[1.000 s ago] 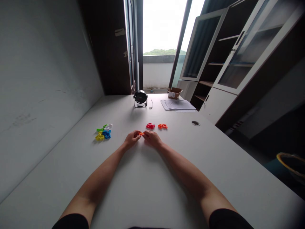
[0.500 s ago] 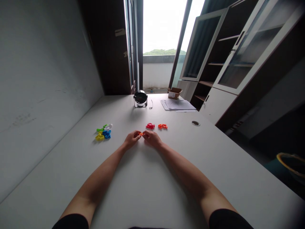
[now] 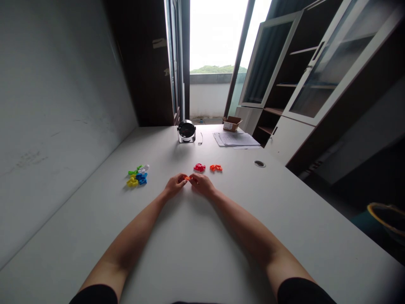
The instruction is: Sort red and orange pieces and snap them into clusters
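Between my two hands is a small orange plastic piece, mostly covered by fingers. My left hand pinches its left side, and my right hand grips it from the right. Just beyond the fingers lies a cluster of red plastic pieces. Right of that is a group of orange plastic pieces. Farther left sit green pieces, white pieces, yellow pieces and blue pieces, bunched close together. Their exact shape is too small to make out.
On the white table a round black device on a stand stands at the back, beside a thin dark cord. Papers and an open cardboard box lie back right. A cable hole is set in the tabletop.
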